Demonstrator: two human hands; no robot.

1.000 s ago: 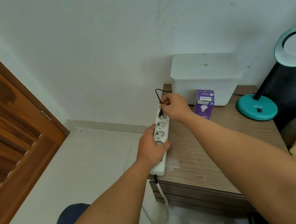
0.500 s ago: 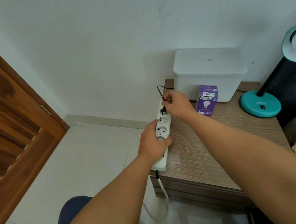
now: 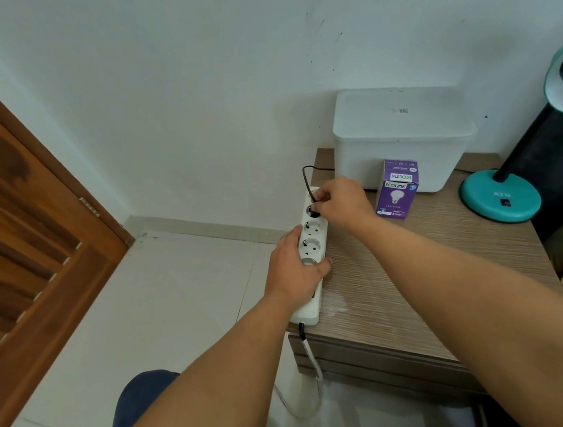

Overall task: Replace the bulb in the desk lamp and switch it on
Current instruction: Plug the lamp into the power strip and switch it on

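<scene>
At the table's (image 3: 416,269) left edge, our left hand (image 3: 295,267) pins the power strip (image 3: 312,244); right hand (image 3: 339,201) pinches the plug (image 3: 313,213) at the far socket. We judge unplugging comes next: a straight pull.

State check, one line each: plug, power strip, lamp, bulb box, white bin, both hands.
black plug: at the strip's farthest socket, pinched; seating depth unclear
power strip: flat on the table edge, two middle sockets free
desk lamp: upright, unlit
bulb box: upright, looks closed
white bin: lid on
left hand: pressing the strip down
right hand: gripping the plug
</scene>
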